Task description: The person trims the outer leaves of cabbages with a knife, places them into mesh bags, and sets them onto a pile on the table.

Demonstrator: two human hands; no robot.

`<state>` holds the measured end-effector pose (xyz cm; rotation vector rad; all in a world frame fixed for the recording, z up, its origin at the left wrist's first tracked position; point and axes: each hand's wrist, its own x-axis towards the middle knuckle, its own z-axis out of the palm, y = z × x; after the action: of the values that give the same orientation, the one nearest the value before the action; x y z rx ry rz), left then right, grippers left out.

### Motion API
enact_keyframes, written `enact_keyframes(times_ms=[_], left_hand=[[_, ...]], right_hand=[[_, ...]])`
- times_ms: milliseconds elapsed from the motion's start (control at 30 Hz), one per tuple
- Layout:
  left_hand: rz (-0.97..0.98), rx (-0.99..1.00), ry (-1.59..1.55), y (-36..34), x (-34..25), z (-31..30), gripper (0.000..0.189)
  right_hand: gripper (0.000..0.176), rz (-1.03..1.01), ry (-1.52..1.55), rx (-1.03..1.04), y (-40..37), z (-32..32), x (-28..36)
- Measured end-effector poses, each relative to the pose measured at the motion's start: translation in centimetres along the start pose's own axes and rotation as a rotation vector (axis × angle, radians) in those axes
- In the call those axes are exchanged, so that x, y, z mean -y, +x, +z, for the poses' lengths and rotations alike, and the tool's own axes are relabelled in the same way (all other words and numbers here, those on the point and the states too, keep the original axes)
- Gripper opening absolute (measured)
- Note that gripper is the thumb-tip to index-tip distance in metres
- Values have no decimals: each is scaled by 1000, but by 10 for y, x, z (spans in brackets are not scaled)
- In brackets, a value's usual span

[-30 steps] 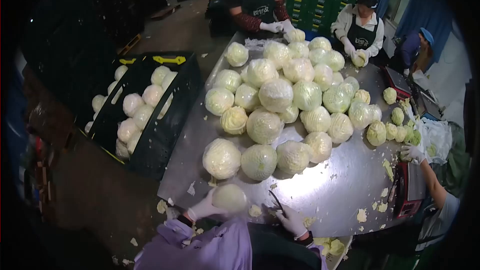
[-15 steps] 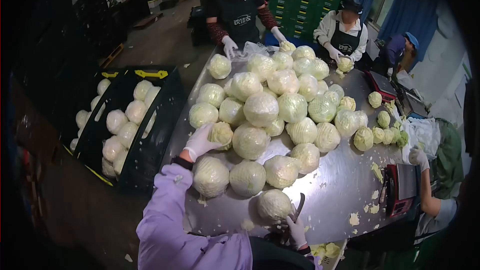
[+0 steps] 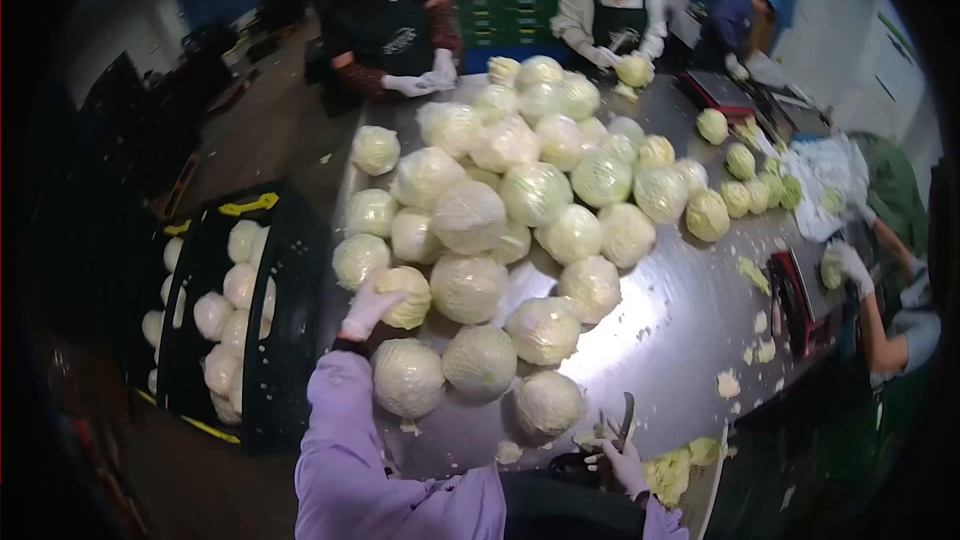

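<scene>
My left hand [image 3: 366, 310], in a white glove, grips a small unwrapped yellowish cabbage [image 3: 405, 297] at the left side of the pile. Down at the table's front edge, my gloved right hand [image 3: 625, 467] holds a knife [image 3: 628, 420] with a dark curved blade pointing up. Left of the knife and apart from it sits a pale cabbage [image 3: 549, 403]. Two film-wrapped cabbages, a left one [image 3: 408, 378] and a right one [image 3: 480, 362], lie just below my left hand. Behind them rises a heap of wrapped cabbages [image 3: 470, 217].
The metal table [image 3: 670, 340] carries leaf scraps and red scales [image 3: 795, 300]. Dark crates [image 3: 262, 340] of wrapped cabbages stand at left. Loose leaves [image 3: 668, 475] fill a container below my right hand. Co-workers stand around the far and right sides, one holding a cabbage [image 3: 634, 70].
The view has shifted. My left hand stays on the small cabbage; my right hand and knife have moved away from the front cabbage. The far-left co-worker's hands have come together.
</scene>
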<state>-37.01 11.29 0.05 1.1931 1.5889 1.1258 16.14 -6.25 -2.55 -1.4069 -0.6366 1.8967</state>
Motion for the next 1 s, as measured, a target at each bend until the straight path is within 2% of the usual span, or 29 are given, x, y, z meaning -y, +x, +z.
enact_keyframes(times_ms=[33, 67, 100, 167, 200, 233, 267, 300, 333, 400, 433, 500, 533, 600, 633, 700, 733, 767, 833, 867, 900, 933, 967, 1000], left_hand=[[-25, 22, -229, -24, -45, 7, 67], [-1, 53, -322, -36, -68, 14, 68], [16, 80, -421, -48, -90, 20, 70], [61, 183, -496, -87, -156, 60, 77], [56, 290, -455, -97, -162, 76, 87], [63, 391, -397, -97, -138, 93, 90], [50, 395, -412, -119, -147, 125, 90], [133, 502, -329, -123, -141, 150, 88], [121, 589, -275, -136, -159, 178, 83], [61, 640, -288, -153, -133, 238, 81], [271, 603, 23, -159, -127, 262, 83], [250, 615, -86, -178, -119, 303, 83], [253, 644, -94, -180, -110, 315, 83], [399, 526, 56, -181, -95, 329, 86], [405, 553, 65, -181, -101, 329, 86], [586, 371, 264, -180, -119, 324, 85], [597, 394, 257, -176, -116, 323, 86], [607, 417, 272, -176, -115, 325, 86], [773, 328, 440, -176, -114, 331, 87], [782, 345, 445, -178, -111, 337, 87], [815, 355, 558, -182, -106, 345, 85], [849, 361, 667, -185, -100, 353, 82], [861, 372, 662, -189, -91, 357, 82], [903, 456, 755, -195, -88, 361, 76]], right_hand=[[58, 55, -2, 10, -9, -5, -13], [63, 44, -22, 0, -13, -9, -28], [58, 6, 7, -5, -17, -2, -28], [47, 62, -28, -105, -23, 4, -26], [41, 76, -89, -103, -22, 4, -21], [40, 143, -169, -116, -34, 13, 7], [40, 35, -82, -135, -30, 11, 2], [40, -79, 4, -151, -25, 9, -4], [41, -151, 55, -145, -28, 9, 3], [45, -253, 126, -99, -36, -2, 13], [45, -268, 138, -128, -45, -4, 22], [44, -226, 225, -182, -67, -3, 41], [46, -204, 268, -150, -65, -11, 37], [43, -173, 484, -82, -45, -12, 22], [41, -177, 589, -49, -28, -11, 7], [38, -84, 724, 27, 3, -3, -30], [37, -64, 632, -4, -2, 9, -21], [39, -149, 568, 78, 18, 3, -43], [39, -53, 554, -31, 22, -13, -55], [37, -74, 435, -116, -11, -17, -10], [36, -171, 464, -311, -14, -26, -9], [36, -261, 367, -493, -23, -44, -8], [37, -411, 372, -608, -13, -69, -26], [37, -505, 248, -659, -15, -82, -29]])
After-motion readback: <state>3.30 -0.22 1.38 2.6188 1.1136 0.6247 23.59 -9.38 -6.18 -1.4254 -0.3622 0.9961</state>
